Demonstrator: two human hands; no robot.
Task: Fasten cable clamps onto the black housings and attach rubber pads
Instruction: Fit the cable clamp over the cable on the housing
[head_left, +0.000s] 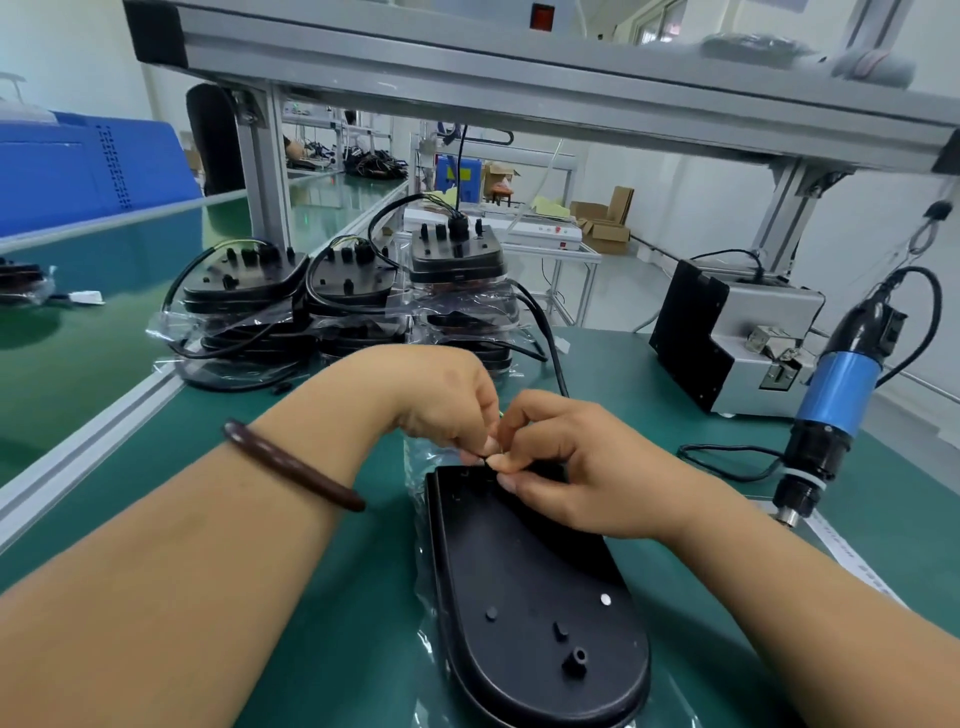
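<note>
1. Housing (519, 597): black, lies flat at bottom centre of the frame on the green mat (311, 623), on top of a clear bag (422, 467), not inside it.
2. Long axis runs from bottom of the frame up to centre, leaning slightly left at the top. The rounded end is at the bottom and the squarer end is at the top, under the hands. The face with pegs is up, and the pegs plus a white dot (605, 599) sit near the rounded end.
3. Left hand (441, 400) and right hand (566, 462) are together at the housing's top edge, fingertips touching. Both pinch a small part (488, 460), which is too tiny to identify.
4. Left wrist wears a brown bangle (296, 467).
5. A black cable (550, 343) runs from behind the hands up toward the stacks.
6. Stacks (457, 254), centre of the frame: three piles of the same housings. The lower units are in clear bags and the top ones are bare, with knobs and wires up.
7. Right of the frame: a blue-bodied screwdriver (836, 395) hangs tip-down, with a grey and black feeder box (727, 332) just beside it on the mat.
8. Upper left: stacked blue crates (78, 166), contents not visible.
9. Background centre-right: open cardboard boxes (608, 218) on the floor. Can't tell what's in them.
</note>
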